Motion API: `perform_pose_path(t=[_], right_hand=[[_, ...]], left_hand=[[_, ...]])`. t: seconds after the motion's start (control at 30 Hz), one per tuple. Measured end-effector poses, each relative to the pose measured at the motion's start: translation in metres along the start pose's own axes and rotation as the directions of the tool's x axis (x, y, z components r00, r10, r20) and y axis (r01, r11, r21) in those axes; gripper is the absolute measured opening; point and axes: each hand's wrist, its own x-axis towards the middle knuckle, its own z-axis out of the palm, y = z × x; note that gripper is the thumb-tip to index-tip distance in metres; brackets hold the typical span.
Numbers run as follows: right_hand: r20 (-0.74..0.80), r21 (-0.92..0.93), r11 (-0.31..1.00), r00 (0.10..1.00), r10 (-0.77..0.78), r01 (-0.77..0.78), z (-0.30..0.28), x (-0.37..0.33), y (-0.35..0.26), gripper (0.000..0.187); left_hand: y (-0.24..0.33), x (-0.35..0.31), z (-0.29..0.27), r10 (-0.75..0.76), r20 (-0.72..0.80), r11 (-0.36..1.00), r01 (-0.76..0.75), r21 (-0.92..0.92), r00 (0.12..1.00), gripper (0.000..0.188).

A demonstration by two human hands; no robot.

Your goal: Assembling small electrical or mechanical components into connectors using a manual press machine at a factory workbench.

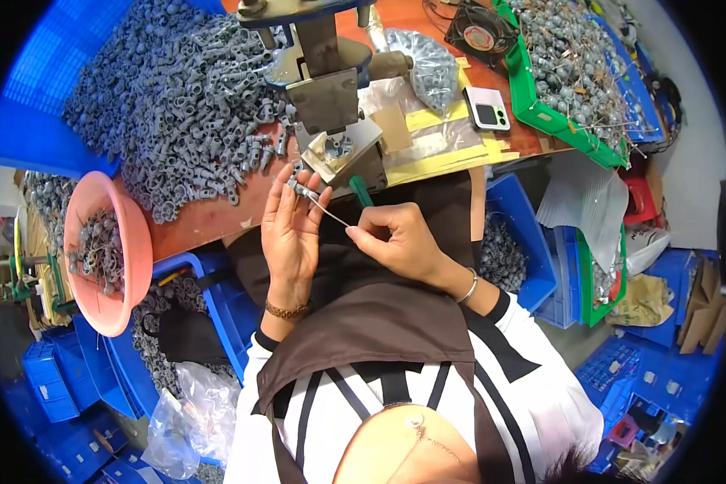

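Between thumb and fingers, my left hand point(292, 234) holds a small grey plastic fitting point(302, 190). A thin pale wire point(331, 214) runs from the fitting to my right hand point(399, 239), whose thumb and forefinger pinch its other end. Both hands are over my brown apron, just in front of the table edge. Right beyond the left fingertips stands a bench press point(324, 97), with a metal block point(340, 153) at its base. A heap of similar grey fittings point(185, 97) covers the table to the left.
A pink basin point(141, 274) of wired parts stands at left. Blue crates point(520, 242) flank me. A green tray point(532, 113) of wired parts sits at far right, near a phone point(487, 109), a black fan point(481, 34) and a bag of fittings point(431, 73).
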Motion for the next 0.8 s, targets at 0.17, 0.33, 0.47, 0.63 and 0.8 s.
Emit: perform_pose_path(t=[0.17, 0.33, 0.47, 0.63, 0.8], right_hand=[[0.018, 0.017, 0.999, 0.999, 0.031, -0.031, -0.002, 0.003, 0.001, 0.022], [-0.039, -0.027, 0.997, 0.996, -0.08, 0.079, 0.005, 0.0, 0.004, 0.021], [-0.041, -0.09, 0.982, 0.985, -0.168, 0.164, 0.003, 0.001, -0.001, 0.02], [-0.031, -0.096, 0.989, 0.992, -0.119, 0.115, -0.002, 0.0, 0.0, 0.019], [-0.059, -0.079, 0.987, 0.988, -0.145, 0.14, 0.002, 0.003, 0.005, 0.017]], left_hand=[[-0.006, 0.005, 0.006, 0.032, 0.019, 0.997, -0.033, 0.063, 0.999, 0.033], [-0.003, 0.001, 0.01, -0.083, 0.006, 0.995, 0.083, -0.055, 0.997, 0.028], [-0.003, 0.005, 0.004, -0.059, 0.005, 0.992, 0.059, -0.115, 0.998, 0.025], [-0.002, 0.002, 0.013, -0.036, 0.015, 0.998, 0.037, -0.042, 0.999, 0.025], [-0.007, 0.001, 0.012, -0.133, 0.047, 0.984, 0.138, -0.112, 0.99, 0.025]])
